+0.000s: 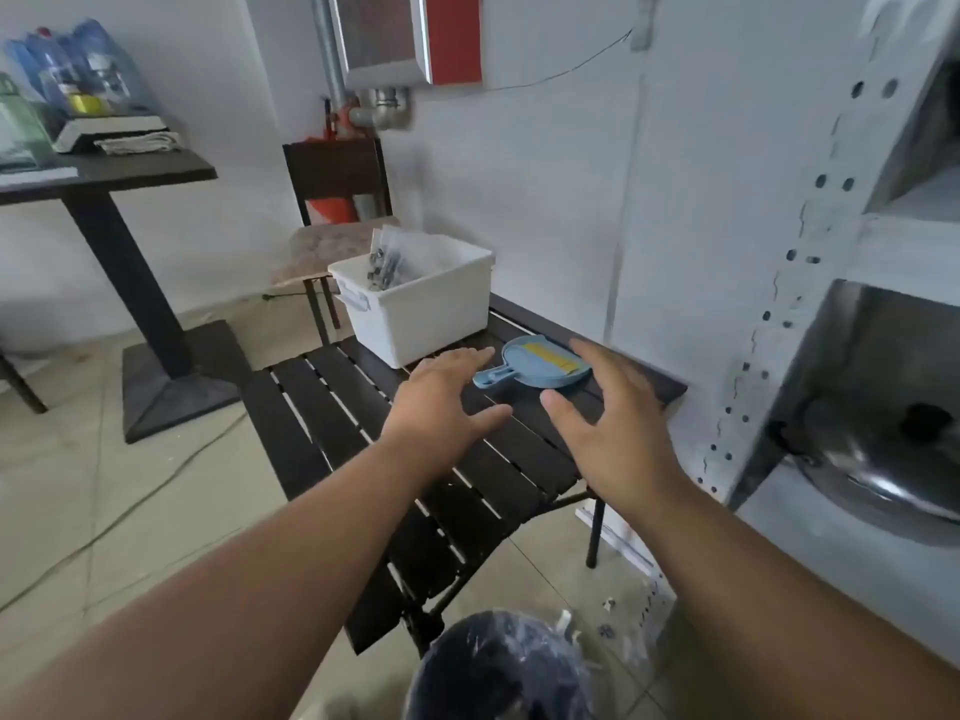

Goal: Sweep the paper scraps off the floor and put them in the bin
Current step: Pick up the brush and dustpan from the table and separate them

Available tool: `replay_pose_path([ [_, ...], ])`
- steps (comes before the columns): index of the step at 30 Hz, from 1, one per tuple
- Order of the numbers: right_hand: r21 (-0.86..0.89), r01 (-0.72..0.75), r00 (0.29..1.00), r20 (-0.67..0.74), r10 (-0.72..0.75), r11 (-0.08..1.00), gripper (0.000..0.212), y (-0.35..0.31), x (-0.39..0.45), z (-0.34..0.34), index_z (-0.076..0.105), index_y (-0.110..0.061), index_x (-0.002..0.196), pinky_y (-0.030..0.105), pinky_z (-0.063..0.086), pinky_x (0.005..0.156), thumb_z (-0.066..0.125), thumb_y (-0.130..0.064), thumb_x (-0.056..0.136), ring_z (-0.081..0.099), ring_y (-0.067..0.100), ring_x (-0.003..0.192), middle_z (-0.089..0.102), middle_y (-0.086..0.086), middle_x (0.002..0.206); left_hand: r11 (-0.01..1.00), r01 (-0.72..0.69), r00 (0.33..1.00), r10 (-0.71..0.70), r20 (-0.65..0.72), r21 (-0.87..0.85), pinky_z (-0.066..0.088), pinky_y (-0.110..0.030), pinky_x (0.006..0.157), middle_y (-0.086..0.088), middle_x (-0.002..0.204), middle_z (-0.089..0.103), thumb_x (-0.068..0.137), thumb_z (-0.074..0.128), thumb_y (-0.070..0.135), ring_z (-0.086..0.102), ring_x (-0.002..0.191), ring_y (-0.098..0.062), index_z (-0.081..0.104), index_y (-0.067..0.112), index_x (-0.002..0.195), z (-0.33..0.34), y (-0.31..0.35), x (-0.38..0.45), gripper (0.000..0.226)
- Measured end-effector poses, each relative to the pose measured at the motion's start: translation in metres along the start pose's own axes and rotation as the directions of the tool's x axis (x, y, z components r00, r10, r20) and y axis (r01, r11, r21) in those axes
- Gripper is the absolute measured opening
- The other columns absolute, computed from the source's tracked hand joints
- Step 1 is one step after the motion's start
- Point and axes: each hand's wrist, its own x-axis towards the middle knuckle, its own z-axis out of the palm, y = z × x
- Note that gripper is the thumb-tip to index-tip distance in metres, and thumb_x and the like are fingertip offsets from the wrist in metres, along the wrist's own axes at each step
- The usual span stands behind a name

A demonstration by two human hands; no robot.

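A small blue dustpan (540, 363) with a yellow brush nested in it lies on the far right part of a dark slatted table (332, 407). My left hand (441, 402) hovers open just left of its handle. My right hand (608, 413) hovers open just to its right and nearer me. Neither hand touches it. At the bottom edge stands a dark bin (498, 667) lined with a clear plastic bag. A few small paper scraps (608, 605) lie on the tiled floor near the bin, under the table's right side.
A white plastic tub (415, 309) with small bagged parts stands on the table's far end. Metal shelving (810, 283) with a steel bowl rises at the right. A chair (337, 236) and a pedestal table (104, 200) stand at the left; a cable (130, 511) crosses the floor.
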Motion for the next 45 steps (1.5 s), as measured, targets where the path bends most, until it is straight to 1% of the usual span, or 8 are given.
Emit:
replay_pose_path([
  [7, -0.081, 0.002, 0.998, 0.065, 0.003, 0.997, 0.058, 0.046, 0.077, 0.082, 0.05, -0.027, 0.144, 0.038, 0.046, 0.107, 0.07, -0.04, 0.091, 0.046, 0.015, 0.129, 0.053, -0.004, 0.139, 0.981, 0.167, 0.982, -0.157, 0.107, -0.094, 0.042, -0.039, 0.115, 0.004, 0.146, 0.056, 0.076, 0.082, 0.058, 0.051, 0.135, -0.018, 0.049, 0.025, 0.151, 0.065, -0.052, 0.082, 0.088],
  [11, -0.201, -0.04, 0.993, 0.105, 0.062, 0.979, 0.063, 0.068, 0.111, 0.116, 0.05, -0.025, 0.144, 0.04, 0.044, 0.107, 0.072, -0.045, 0.088, 0.048, 0.02, 0.129, 0.055, -0.003, 0.14, 0.987, 0.149, 0.969, -0.136, 0.205, -0.052, 0.057, -0.032, 0.083, 0.01, 0.101, 0.071, 0.074, 0.082, 0.047, 0.066, 0.097, -0.011, 0.072, 0.029, 0.112, 0.082, -0.061, 0.108, 0.043],
  [16, -0.321, -0.12, 0.971, 0.159, 0.178, 0.939, 0.066, 0.077, 0.133, 0.129, 0.055, -0.023, 0.135, 0.046, 0.047, 0.099, 0.069, -0.058, 0.08, 0.054, 0.025, 0.118, 0.063, 0.0, 0.125, 0.983, 0.114, 0.973, -0.08, 0.217, -0.145, 0.052, -0.02, 0.069, 0.011, 0.092, 0.067, 0.077, 0.082, 0.032, 0.062, 0.085, -0.004, 0.07, 0.027, 0.098, 0.078, -0.061, 0.121, 0.025],
  [21, -0.257, -0.295, 0.897, 0.257, 0.359, 0.921, 0.07, 0.063, 0.14, 0.119, 0.056, -0.025, 0.118, 0.032, 0.049, 0.075, 0.071, -0.074, 0.071, 0.057, 0.013, 0.095, 0.06, -0.007, 0.106, 0.947, 0.066, 0.989, -0.019, 0.148, -0.316, 0.054, -0.025, 0.07, 0.01, 0.087, 0.071, 0.077, 0.079, 0.021, 0.065, 0.08, -0.006, 0.071, 0.027, 0.095, 0.066, -0.062, 0.126, 0.02],
  [25, -0.169, -0.356, 0.88, 0.27, 0.39, 0.919, 0.083, 0.052, 0.14, 0.109, 0.048, -0.024, 0.136, 0.019, 0.039, 0.06, 0.079, -0.066, 0.071, 0.051, 0.006, 0.083, 0.053, -0.005, 0.104, 0.909, -0.008, 0.994, 0.053, 0.098, -0.416, 0.054, -0.023, 0.073, 0.012, 0.089, 0.073, 0.079, 0.082, 0.017, 0.067, 0.083, -0.004, 0.073, 0.028, 0.099, 0.06, -0.06, 0.119, 0.025],
  [30, -0.118, -0.326, 0.916, 0.205, 0.345, 0.938, 0.099, 0.046, 0.128, 0.1, 0.037, -0.025, 0.151, 0.021, 0.045, 0.072, 0.079, -0.064, 0.071, 0.054, 0.009, 0.099, 0.05, -0.007, 0.117, 0.861, -0.075, 0.991, 0.122, 0.062, -0.503, 0.056, -0.03, 0.079, 0.009, 0.093, 0.074, 0.079, 0.084, 0.011, 0.069, 0.086, -0.01, 0.076, 0.023, 0.103, 0.054, -0.051, 0.109, 0.028],
  [40, 0.068, -0.315, 0.944, 0.123, 0.305, 0.947, 0.074, 0.054, 0.106, 0.068, 0.055, -0.026, 0.14, 0.006, 0.047, 0.063, 0.078, -0.056, 0.076, 0.063, 0.003, 0.107, 0.063, -0.006, 0.126, 0.844, -0.236, 0.964, 0.266, -0.006, -0.481, 0.058, -0.028, 0.079, 0.011, 0.097, 0.07, 0.08, 0.084, 0.011, 0.068, 0.09, -0.006, 0.075, 0.023, 0.107, 0.053, -0.014, 0.105, 0.031],
  [45, 0.171, -0.312, 0.946, 0.149, 0.289, 0.935, 0.056, 0.057, 0.106, 0.054, 0.07, -0.026, 0.116, 0.031, 0.061, 0.086, 0.081, -0.055, 0.07, 0.07, 0.005, 0.103, 0.074, -0.011, 0.11, 0.837, -0.275, 0.955, 0.293, -0.038, -0.474, 0.057, -0.026, 0.081, 0.01, 0.098, 0.069, 0.08, 0.082, 0.008, 0.067, 0.091, -0.004, 0.075, 0.02, 0.108, 0.056, -0.001, 0.103, 0.031],
])
